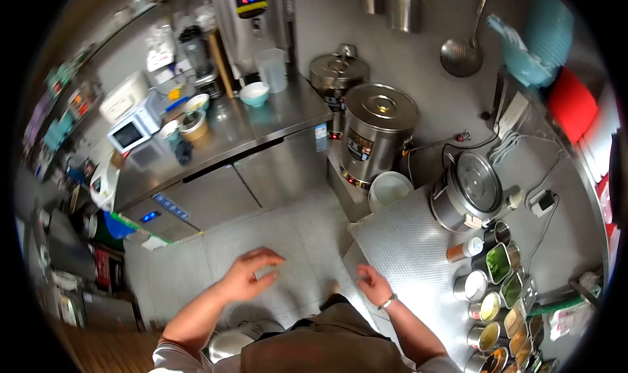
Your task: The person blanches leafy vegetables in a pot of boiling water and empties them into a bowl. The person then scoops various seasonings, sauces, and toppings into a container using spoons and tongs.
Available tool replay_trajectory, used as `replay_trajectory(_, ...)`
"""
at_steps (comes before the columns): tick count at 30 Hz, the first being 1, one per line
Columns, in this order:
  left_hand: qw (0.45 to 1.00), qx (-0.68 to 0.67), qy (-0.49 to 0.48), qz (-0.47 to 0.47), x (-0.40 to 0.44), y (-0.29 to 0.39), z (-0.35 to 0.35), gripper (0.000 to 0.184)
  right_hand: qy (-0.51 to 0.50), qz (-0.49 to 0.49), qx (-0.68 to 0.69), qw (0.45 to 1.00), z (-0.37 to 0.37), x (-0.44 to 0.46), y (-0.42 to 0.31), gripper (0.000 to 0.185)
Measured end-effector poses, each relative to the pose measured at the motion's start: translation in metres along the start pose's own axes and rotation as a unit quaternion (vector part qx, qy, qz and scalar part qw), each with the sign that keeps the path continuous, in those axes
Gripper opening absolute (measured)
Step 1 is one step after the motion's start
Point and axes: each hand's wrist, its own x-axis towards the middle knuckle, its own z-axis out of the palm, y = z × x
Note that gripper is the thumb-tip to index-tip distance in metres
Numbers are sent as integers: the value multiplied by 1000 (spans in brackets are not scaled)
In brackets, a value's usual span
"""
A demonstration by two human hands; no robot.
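My left hand (pixel 252 276) is held over the tiled floor, thumb apart from the stretched fingers, with nothing in it. My right hand (pixel 374 285), with a band at the wrist, hovers by the left edge of the textured metal counter (pixel 402 248). Its fingers are loosely bent and apart, and no object shows in them. Neither hand appears to touch anything. On that counter, nearest the right hand, stand a squeeze bottle (pixel 463 250) of orange-brown contents, metal tubs (pixel 471 286) and a pan of chopped greens (pixel 499 262).
A lidded electric pot (pixel 468 193) sits at the counter's back. Tall steel urns (pixel 379 127) and a white bucket (pixel 390 190) stand behind. Across the floor, a steel worktop (pixel 226 137) carries a microwave (pixel 134 127), a turquoise bowl (pixel 254 94) and a clear pitcher (pixel 272 71).
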Motion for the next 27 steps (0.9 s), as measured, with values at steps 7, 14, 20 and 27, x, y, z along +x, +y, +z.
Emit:
replay_trajectory(7, 983, 137, -4, -123, 218, -248, -67, 44, 30, -4, 326, 945, -16, 325, 32, 44)
replay_trajectory(14, 905, 373, -97, -180, 403, -517, -107, 76, 234, 412, 557, 682, 26, 584, 185, 36)
replay_trajectory(20, 883, 448, -120, -74, 460, -629, -106, 87, 343, 394, 683, 511, 69, 674, 289, 38)
replay_trajectory(27, 889, 443, -115, -24, 460, -643, -110, 75, 475, 246, 787, 307, 124, 761, 353, 34)
